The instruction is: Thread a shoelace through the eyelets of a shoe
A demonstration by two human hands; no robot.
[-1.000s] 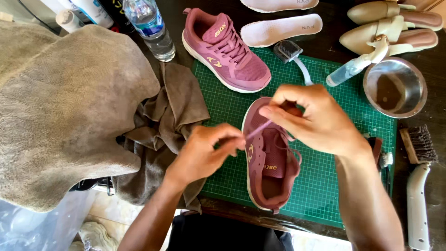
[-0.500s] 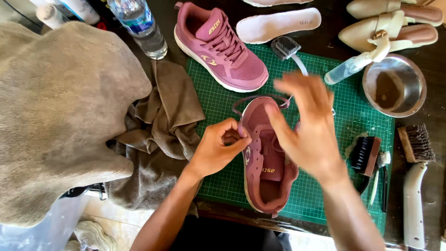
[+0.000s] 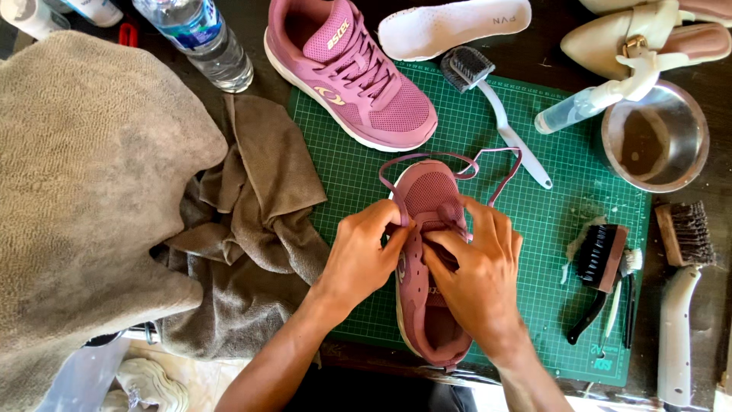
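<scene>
The pink sneaker (image 3: 428, 267) is being steadied on the green cutting mat (image 3: 564, 191). Since a moment ago, the right hand (image 3: 476, 275) has been lowered beside the left hand (image 3: 364, 255); both are now pinched closed on the pink shoelace (image 3: 457, 164) at the eyelets.

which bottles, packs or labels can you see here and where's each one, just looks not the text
Clear plastic water bottle, top left beside the brown towel: round, with a blue and white label band.
White bottle, top left edge, cut off by the frame: pale with a light printed label.
Clear spray bottle with white trigger, top right, lying on its side against the round steel bowl: no label visible.
</scene>
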